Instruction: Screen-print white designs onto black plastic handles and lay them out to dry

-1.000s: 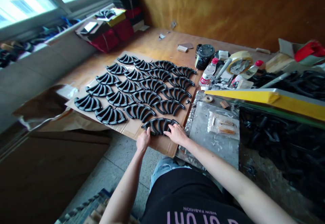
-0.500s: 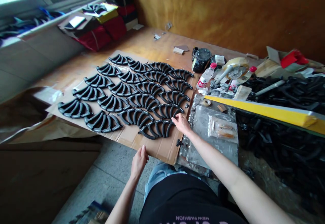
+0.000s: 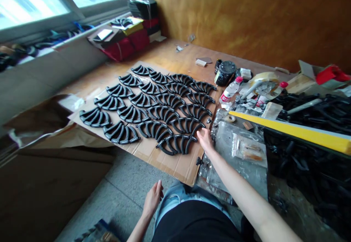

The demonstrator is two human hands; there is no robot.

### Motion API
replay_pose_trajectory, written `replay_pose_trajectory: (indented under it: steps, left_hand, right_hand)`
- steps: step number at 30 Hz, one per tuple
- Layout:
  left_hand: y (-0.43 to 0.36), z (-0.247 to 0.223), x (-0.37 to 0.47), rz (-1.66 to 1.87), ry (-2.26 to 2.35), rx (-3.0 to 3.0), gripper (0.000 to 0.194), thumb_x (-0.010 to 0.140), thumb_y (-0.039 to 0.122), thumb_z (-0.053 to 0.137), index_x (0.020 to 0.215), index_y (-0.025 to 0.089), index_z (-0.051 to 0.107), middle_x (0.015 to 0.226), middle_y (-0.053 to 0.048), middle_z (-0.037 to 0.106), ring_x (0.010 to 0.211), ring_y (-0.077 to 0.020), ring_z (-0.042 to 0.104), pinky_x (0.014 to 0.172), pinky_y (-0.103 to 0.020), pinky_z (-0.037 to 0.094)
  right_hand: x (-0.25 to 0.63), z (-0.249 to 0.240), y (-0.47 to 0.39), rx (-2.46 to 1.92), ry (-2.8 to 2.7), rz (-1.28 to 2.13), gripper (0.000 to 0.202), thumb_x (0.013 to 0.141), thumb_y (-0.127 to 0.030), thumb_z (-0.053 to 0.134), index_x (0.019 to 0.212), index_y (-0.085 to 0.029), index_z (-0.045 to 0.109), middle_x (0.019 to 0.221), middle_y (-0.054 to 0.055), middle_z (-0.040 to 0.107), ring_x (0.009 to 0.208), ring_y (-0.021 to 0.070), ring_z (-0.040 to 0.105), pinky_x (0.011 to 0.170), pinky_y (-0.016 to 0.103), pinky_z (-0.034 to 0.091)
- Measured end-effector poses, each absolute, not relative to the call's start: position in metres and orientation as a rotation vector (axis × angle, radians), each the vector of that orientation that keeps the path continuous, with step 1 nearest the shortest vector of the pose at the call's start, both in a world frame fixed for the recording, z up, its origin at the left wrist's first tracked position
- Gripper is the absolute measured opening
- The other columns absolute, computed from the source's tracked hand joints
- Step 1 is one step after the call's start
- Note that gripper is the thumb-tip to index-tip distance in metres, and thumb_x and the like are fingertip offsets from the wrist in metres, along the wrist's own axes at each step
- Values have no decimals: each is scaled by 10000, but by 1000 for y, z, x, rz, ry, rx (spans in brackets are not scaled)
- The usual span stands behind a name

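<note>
Rows of black curved handles (image 3: 157, 129), grouped in fan shapes, lie on a flat sheet of cardboard (image 3: 175, 167). My right hand (image 3: 206, 140) is at the right end of the nearest rows, thumb and forefinger slightly apart beside a handle's end. Whether the fingertips touch that handle is hard to make out. My left hand (image 3: 153, 200) hangs in front of the cardboard's near edge, over the floor, holding nothing, with its fingers loosely extended. A small black clip (image 3: 199, 161) sits at the cardboard's right edge, below my right hand.
A grey board (image 3: 222, 176) with a plastic packet (image 3: 249, 147) lies to the right. Behind it stand a red-capped bottle (image 3: 230, 90) and a black tub (image 3: 225, 73). A yellow bar (image 3: 290, 128) crosses a heap of black parts (image 3: 315, 172). Red bundles (image 3: 128, 44) lie far left.
My left hand has dropped away from the cardboard's near edge toward my body. My right hand stays near the right end of the rows. The view has shifted, showing more window.
</note>
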State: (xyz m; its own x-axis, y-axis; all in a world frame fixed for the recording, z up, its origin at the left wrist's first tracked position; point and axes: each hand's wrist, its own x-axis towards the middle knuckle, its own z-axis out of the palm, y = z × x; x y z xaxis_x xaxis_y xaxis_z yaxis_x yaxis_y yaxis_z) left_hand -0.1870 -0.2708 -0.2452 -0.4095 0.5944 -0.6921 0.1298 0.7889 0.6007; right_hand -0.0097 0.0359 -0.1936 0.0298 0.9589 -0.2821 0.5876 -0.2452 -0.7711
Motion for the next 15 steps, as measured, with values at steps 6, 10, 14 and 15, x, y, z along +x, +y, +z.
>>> replay_pose_trajectory:
  steps: [6, 10, 14, 15]
  left_hand:
    - [-304, -246, -189, 749, 2068, 301, 689, 750, 861, 247, 720, 231, 524, 560, -26, 600, 511, -212, 569, 508, -324, 426]
    - [-308, -237, -230, 889, 2165, 236, 732, 703, 903, 280, 746, 220, 542, 554, -17, 591, 494, -200, 546, 497, -319, 419]
    - [-280, -208, -308, 990, 2353, 329, 665, 786, 827, 297, 785, 220, 567, 592, -13, 604, 525, -206, 576, 537, -326, 457]
    - [-267, -197, -331, 981, 2419, 400, 633, 827, 783, 285, 801, 221, 576, 613, -17, 616, 549, -212, 596, 559, -329, 471]
  right_hand:
    - [-13, -208, 40, -1860, -1266, 1312, 708, 810, -576, 483, 1368, -142, 447, 1454, 157, 482, 1330, 264, 474, 1094, 348, 374]
    - [-5, -220, 37, -1802, -1256, 1320, 801, 755, -689, 480, 1363, -168, 445, 1467, 139, 474, 1350, 265, 458, 1118, 338, 354]
    - [-2, -229, 37, -1787, -1242, 1306, 849, 704, -753, 488, 1328, -179, 460, 1423, 140, 515, 1338, 279, 473, 1118, 353, 368]
    - [-2, -230, 37, -1758, -1251, 1291, 844, 699, -762, 491, 1316, -186, 466, 1414, 138, 523, 1338, 283, 476, 1116, 363, 374]
